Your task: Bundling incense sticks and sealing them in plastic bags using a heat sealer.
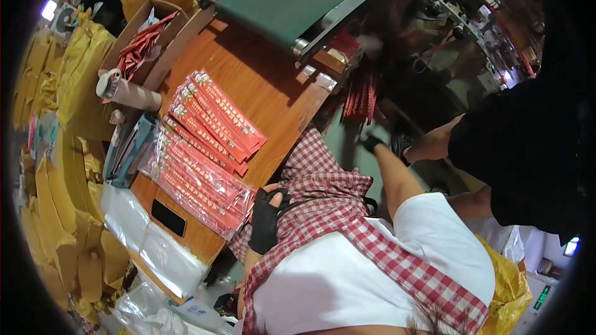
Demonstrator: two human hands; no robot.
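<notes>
Packing looks partway done: bagged red strips (198, 186) lie on the table's (279, 118) near left, while loose red strips (217, 111) just beyond apparently remain (too overlapped to count). The left hand (266, 220) curls against the one apron (323, 192); the right hand (371, 142) reaches low on the right. Whether either grips anything cannot be told. One phone (169, 218), one open box (180, 46).

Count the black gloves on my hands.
2: one black glove on your left hand, beside flat red packets in clear plastic; another on your right hand, near long red strips.
</notes>
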